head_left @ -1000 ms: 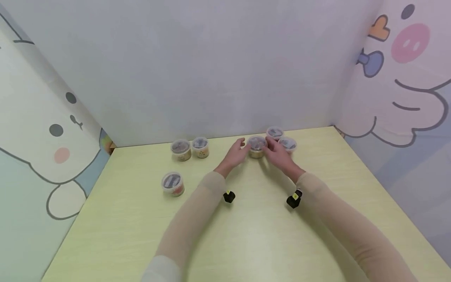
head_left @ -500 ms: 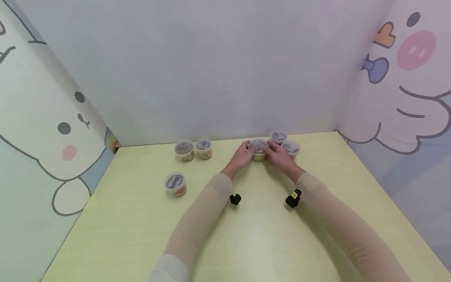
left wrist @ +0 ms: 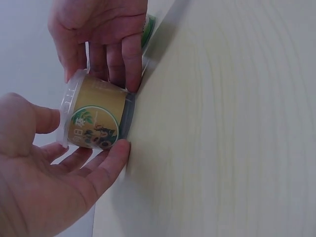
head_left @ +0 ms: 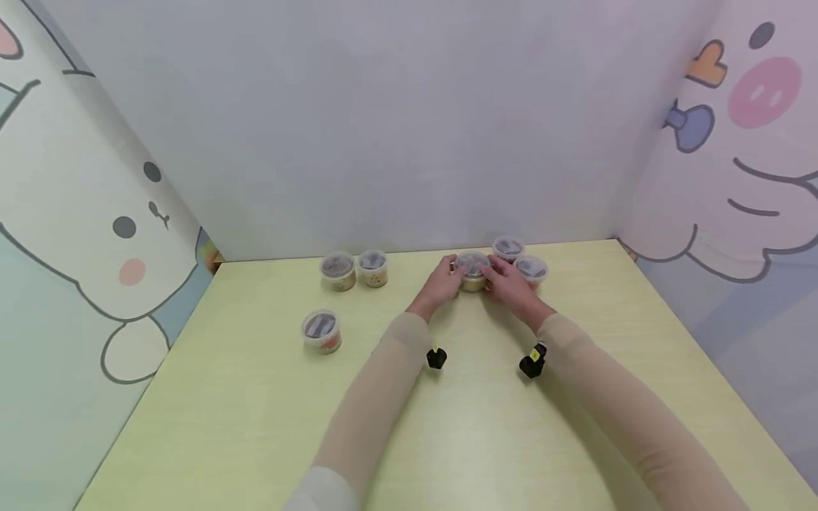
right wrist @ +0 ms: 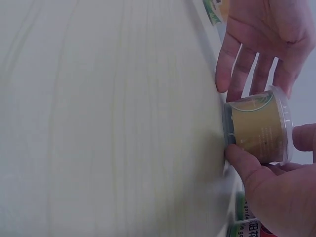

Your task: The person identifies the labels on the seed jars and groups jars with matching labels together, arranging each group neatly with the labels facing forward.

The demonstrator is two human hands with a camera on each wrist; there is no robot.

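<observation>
A round lidded plastic tub (head_left: 473, 281) with a gold paper label stands upright near the table's back edge. My left hand (head_left: 443, 282) holds its left side, the thumb on the clear lid (left wrist: 71, 106) and the fingers along the wall. From the other side my right hand (head_left: 513, 286) holds the same tub, with its thumb against the lid and its fingertips low on the wall in the right wrist view. A green ring and leaf print show on the gold label (left wrist: 98, 118) in the left wrist view.
Just right of my right hand stand two lidded tubs, one at the back (head_left: 508, 246) and one nearer (head_left: 532, 268). On the left are a wide tub (head_left: 338, 272), a narrower one (head_left: 373, 268) and a reddish one (head_left: 322, 332) closer in. A pale wall (head_left: 409, 128) rises behind the table.
My left hand has come in closer against the tub, and its fingers have closed from a looser spread. The right hand stays on the tub. The head view has shifted slightly.
</observation>
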